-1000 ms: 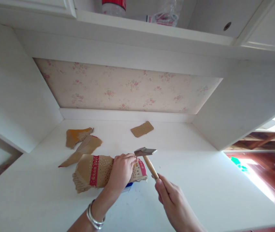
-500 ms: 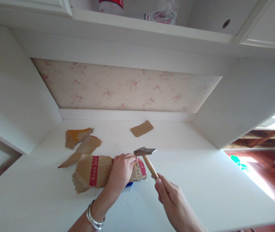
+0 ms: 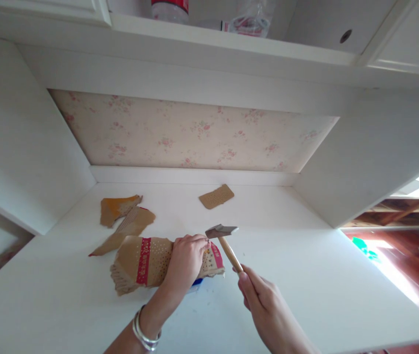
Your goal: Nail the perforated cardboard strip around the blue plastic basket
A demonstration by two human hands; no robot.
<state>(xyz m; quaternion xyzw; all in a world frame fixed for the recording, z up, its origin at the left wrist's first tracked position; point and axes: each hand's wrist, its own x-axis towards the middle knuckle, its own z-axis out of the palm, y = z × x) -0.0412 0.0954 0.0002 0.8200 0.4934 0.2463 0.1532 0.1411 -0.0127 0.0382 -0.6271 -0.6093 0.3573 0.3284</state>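
Observation:
My right hand (image 3: pixel 259 295) is wrapped round the wooden handle of a hammer (image 3: pixel 231 253). Its metal head is just to the right of my left fingertips. My left hand (image 3: pixel 187 255) rests across a torn piece of cardboard (image 3: pixel 158 263) with red printed bands and many small punched holes. The thumb and finger of that hand are pinched together near the hammer head; what is between them is too small to make out. Under the cardboard's front edge, part of a blue object (image 3: pixel 195 284) shows, and the rest of it is hidden.
Torn cardboard scraps (image 3: pixel 132 228) lie at the left on the white desk (image 3: pixel 305 285). A small hole-dotted cardboard piece (image 3: pixel 217 196) lies near the back. White panels flank the desk on both sides, and a shelf above holds bottles (image 3: pixel 250 24).
The hammer and my right hand have shifted very slightly to the right. My left hand and the cardboard have stayed in place.

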